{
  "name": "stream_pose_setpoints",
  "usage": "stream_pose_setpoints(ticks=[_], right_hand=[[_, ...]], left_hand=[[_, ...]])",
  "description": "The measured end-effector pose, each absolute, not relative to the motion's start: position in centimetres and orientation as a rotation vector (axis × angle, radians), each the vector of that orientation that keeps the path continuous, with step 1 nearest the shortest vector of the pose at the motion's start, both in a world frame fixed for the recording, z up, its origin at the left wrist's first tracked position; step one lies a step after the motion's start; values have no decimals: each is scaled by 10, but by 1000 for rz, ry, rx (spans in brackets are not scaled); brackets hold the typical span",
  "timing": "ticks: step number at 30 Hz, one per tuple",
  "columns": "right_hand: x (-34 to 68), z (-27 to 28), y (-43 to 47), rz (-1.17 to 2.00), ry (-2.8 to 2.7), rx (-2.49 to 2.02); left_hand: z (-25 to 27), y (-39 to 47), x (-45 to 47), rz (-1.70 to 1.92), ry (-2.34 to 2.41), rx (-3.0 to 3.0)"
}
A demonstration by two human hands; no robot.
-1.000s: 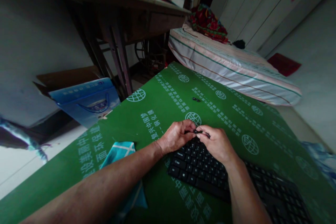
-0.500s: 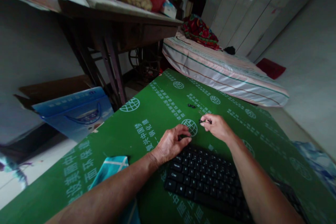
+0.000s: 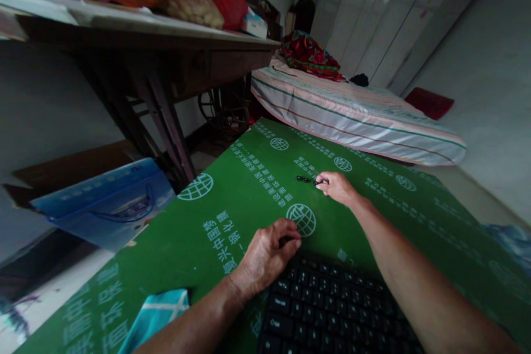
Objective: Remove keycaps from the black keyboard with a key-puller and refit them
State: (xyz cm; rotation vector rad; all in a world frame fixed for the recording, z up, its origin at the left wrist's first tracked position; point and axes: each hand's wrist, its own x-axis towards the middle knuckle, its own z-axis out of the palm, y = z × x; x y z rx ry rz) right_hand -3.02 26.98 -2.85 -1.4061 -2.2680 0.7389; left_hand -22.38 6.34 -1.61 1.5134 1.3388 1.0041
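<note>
My right hand (image 3: 336,187) is over the green tabletop (image 3: 244,199), thumb and fingers pinched on a small black piece (image 3: 318,183) that looks like a keycap. Just left of those fingertips lie two more small black pieces (image 3: 302,178), side by side. My left hand (image 3: 271,249) is by the upper left corner of a black keyboard (image 3: 327,304), its fingers curled toward the thumb. A dark spot shows inside that curl, but I cannot make out what it is. My right forearm covers the keyboard's right part.
A turquoise cloth (image 3: 155,315) lies beside my left forearm. To the left stand a blue bag (image 3: 103,193) and a dark wooden table (image 3: 174,55) carrying bags. Beyond the green tabletop is a bed (image 3: 352,105) with a red patterned blanket (image 3: 309,55).
My right hand has moved with its black piece toward the two lying pieces, now close beside them. My left hand stays curled near the keyboard. The view has shifted, with the keyboard lower in it.
</note>
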Motion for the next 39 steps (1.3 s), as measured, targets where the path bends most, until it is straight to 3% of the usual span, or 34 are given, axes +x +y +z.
stream_pose_setpoints(ticks=[39], right_hand=[[-42,-25,278,763,-2284,-1496]], left_hand=[[-16,63,-225,980,1351,1522]])
